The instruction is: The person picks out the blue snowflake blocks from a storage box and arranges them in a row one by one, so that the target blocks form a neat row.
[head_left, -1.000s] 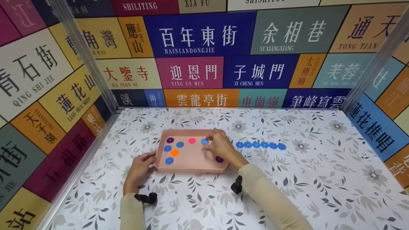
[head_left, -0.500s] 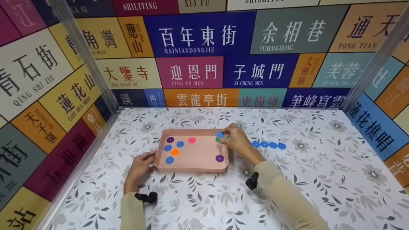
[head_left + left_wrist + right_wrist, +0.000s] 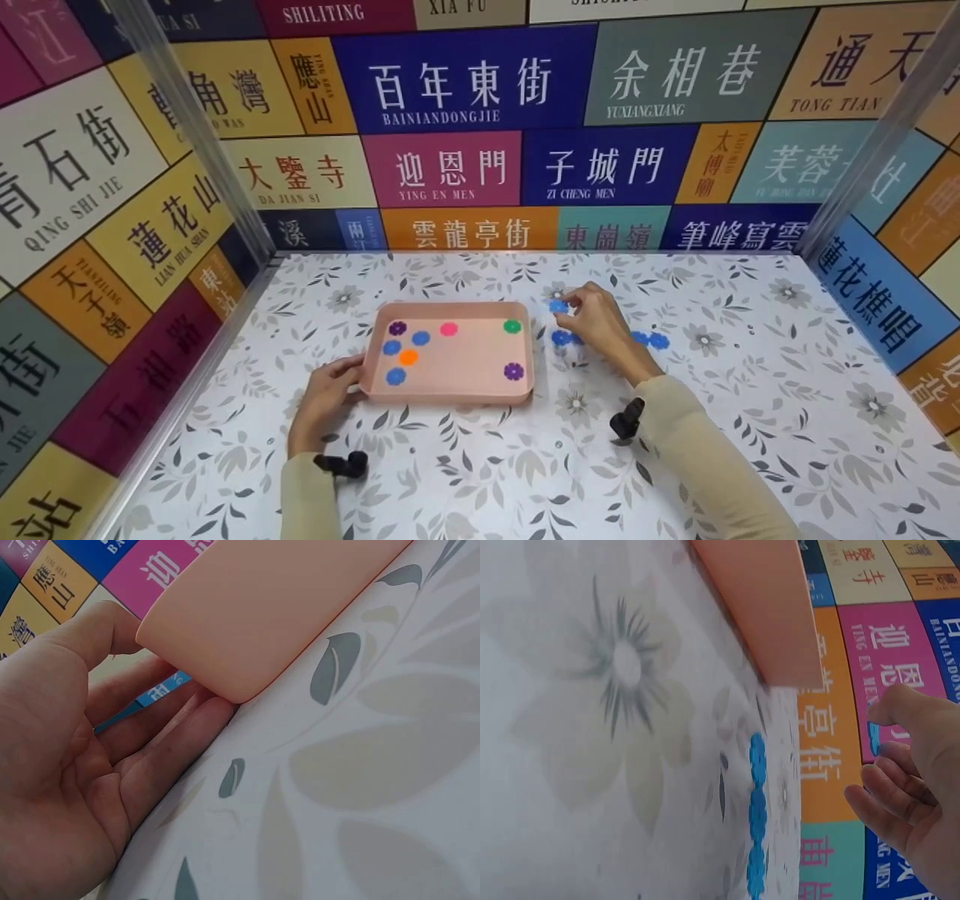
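My right hand (image 3: 600,322) pinches a blue flower-shaped piece (image 3: 558,307) between thumb and fingertips, just right of the tray. In the right wrist view that blue piece (image 3: 874,738) shows edge-on, held above the table. Below the hand runs a row of blue flower pieces (image 3: 658,340) on the tabletop, partly hidden by the hand. My left hand (image 3: 324,397) holds the left end of the pink tray (image 3: 450,391). In the left wrist view the thumb touches the tray's rim (image 3: 150,628) and the fingers lie against its lower edge.
Inside the tray lie blue flower pieces (image 3: 396,376), an orange one (image 3: 408,358), a pink one (image 3: 448,328), a green one (image 3: 512,326) and two purple ones (image 3: 514,371). Sign-patterned walls (image 3: 465,82) enclose the flower-print table (image 3: 480,472) at back and sides.
My right hand has lifted a blue flower piece out of the tray and carried it right, above the row's left end. The green piece has come into view. The left hand stays put.
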`<state>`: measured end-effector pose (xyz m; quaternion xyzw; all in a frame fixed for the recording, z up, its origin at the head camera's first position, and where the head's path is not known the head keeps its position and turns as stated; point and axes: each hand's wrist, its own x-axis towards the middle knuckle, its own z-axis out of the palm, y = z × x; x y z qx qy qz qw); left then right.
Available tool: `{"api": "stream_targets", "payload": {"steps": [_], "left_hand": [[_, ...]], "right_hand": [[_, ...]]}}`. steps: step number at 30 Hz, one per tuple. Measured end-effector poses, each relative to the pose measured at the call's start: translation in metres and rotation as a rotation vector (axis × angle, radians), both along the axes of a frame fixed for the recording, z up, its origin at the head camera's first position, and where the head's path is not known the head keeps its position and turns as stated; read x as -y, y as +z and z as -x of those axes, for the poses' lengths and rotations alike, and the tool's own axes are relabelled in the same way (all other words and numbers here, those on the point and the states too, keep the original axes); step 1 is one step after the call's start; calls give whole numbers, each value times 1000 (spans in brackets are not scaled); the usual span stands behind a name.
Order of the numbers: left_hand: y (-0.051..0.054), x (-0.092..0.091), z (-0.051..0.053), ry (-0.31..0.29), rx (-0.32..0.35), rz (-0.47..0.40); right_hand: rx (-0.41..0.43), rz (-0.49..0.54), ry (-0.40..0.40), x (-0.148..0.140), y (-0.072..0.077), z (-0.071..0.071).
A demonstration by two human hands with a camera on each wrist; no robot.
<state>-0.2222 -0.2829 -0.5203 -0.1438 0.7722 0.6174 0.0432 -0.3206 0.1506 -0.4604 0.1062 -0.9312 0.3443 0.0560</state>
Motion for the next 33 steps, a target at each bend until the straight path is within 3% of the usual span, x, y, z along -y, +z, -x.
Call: {"api": "stream_targets", "payload": {"steps": [5,22,33], "left_hand": [[0,1,0,-2,16,-6],[-1,0,1,13,24,16],[1,0,2,11,56,29]], "right_hand": [[35,-51,-25,-22,-2,0],[-41,-108,-118,-100,-8,-8],[39,-136,-149,-139,-19,-16]]}}
